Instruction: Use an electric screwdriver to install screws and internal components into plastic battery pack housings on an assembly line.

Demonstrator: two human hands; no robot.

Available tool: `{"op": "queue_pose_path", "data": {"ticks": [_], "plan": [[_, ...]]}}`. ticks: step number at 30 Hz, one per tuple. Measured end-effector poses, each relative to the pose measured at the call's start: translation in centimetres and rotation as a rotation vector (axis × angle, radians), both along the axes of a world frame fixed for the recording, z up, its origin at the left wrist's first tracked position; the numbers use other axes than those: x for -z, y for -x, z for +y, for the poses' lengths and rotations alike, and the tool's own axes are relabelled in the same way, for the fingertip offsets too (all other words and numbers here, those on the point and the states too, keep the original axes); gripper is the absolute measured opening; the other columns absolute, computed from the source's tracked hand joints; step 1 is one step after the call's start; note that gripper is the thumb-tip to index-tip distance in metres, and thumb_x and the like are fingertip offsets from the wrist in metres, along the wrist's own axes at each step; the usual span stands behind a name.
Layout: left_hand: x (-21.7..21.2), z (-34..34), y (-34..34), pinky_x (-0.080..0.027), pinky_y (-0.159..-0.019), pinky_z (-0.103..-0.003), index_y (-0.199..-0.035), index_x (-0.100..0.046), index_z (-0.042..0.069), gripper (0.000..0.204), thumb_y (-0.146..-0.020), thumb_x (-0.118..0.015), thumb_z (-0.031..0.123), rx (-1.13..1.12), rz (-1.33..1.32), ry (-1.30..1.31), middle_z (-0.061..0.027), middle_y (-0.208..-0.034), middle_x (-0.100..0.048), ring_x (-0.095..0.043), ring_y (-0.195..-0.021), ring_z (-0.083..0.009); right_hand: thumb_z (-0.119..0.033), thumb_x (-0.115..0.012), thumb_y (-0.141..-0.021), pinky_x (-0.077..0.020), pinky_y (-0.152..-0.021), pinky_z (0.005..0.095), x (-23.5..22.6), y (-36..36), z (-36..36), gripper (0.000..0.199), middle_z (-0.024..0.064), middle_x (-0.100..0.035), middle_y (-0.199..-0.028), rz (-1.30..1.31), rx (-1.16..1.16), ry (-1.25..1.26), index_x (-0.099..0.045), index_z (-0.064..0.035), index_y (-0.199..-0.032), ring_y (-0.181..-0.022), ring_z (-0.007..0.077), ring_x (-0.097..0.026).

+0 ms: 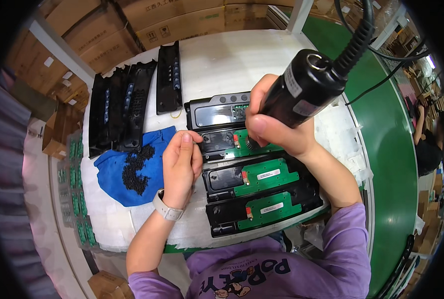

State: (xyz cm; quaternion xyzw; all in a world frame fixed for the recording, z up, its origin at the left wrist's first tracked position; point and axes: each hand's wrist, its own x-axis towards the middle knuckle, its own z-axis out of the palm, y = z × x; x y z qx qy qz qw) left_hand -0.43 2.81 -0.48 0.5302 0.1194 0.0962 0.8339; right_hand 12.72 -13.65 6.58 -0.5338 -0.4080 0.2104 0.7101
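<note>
My right hand [281,130] is wrapped round a black electric screwdriver [304,87], whose body tilts over the second of several black plastic housings [215,142] in a column. The tool's tip is hidden behind my hand, above the green circuit board [240,148] in that housing. At the housing's left end, my left hand [179,167] is closed, thumb against curled fingers; whatever they hold is hidden. Beside it, a heap of small black screws [135,173] lies on a blue cloth [110,172]. Two nearer housings hold green boards [268,175] with white labels.
Black casing parts [168,82] with rows of buttons lie at the far left of the white-covered table [222,55]. Green boards [77,189] are stacked beside its left edge. The tool's cable [354,45] rises at the upper right. Cardboard boxes [172,20] stand behind; a person [429,144] is far right.
</note>
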Motion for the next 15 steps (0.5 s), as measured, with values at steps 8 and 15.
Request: {"op": "queue_pose_path", "data": {"ticks": [8,15], "plan": [[0.1,-1.0,-0.8,-0.041,-0.048,-0.019,-0.094,-0.046,0.003,0.010,-0.092,-0.050,0.012,-0.032,0.085,-0.143,-0.0043,-0.064,-0.056,-0.057,-0.057,-0.0120,-0.005,-0.068,-0.067,-0.0405,-0.056,0.0197,0.3,0.5,0.6,0.018,-0.0004,-0.054,-0.067,-0.115,0.061,-0.006,-0.053,-0.0043,-0.076,-0.061,0.0058,-0.050],[0.3,-1.0,-0.9,-0.045,-0.051,-0.019,-0.089,-0.051,0.001,0.017,-0.091,-0.053,0.018,-0.010,0.108,-0.181,-0.0099,-0.070,-0.062,-0.062,-0.061,-0.0150,-0.006,-0.068,-0.069,-0.0408,-0.052,0.0205,0.6,0.4,0.3,0.020,0.0015,-0.054,-0.065,-0.277,-0.005,-0.110,-0.052,-0.0027,-0.080,-0.055,0.0077,-0.051]]}}
